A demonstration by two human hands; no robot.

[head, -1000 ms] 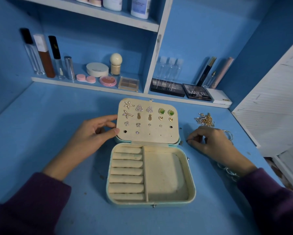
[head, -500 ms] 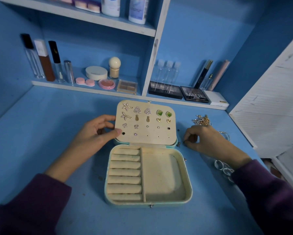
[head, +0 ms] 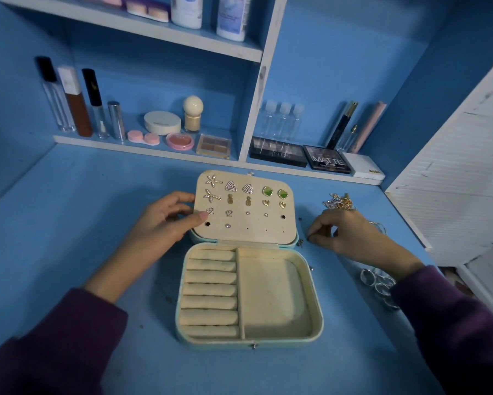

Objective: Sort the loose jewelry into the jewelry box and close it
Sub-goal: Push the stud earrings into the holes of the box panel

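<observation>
The mint jewelry box (head: pixel 316 306) lies open on the blue desk, with ring rolls on the left and a bare compartment on the right. Its raised lid (head: pixel 248 228) carries several earrings pinned in rows. My left hand (head: pixel 160 223) grips the lid's left edge, thumb on the front and fingers behind. My right hand (head: pixel 350 235) rests on the desk right of the hinge, its thumb and forefinger pinching a tiny dark earring piece. A small stud (head: pixel 301 242) lies loose beside those fingertips. A tangle of gold and silver chains (head: pixel 338 201) sits behind that hand, and silver rings (head: pixel 377 282) lie by my right wrist.
A low shelf along the back holds cosmetics: tubes (head: pixel 74 101), a round compact (head: pixel 162 122), eyeshadow palettes (head: pixel 326 159). A white slatted panel (head: pixel 453 181) borders the desk on the right. Another tiny piece (head: pixel 311 268) lies by the box's right rim.
Both hands stay almost where they were. My right thumb and forefinger have drawn together at the desk surface near the hinge. The view has tipped up a little.
</observation>
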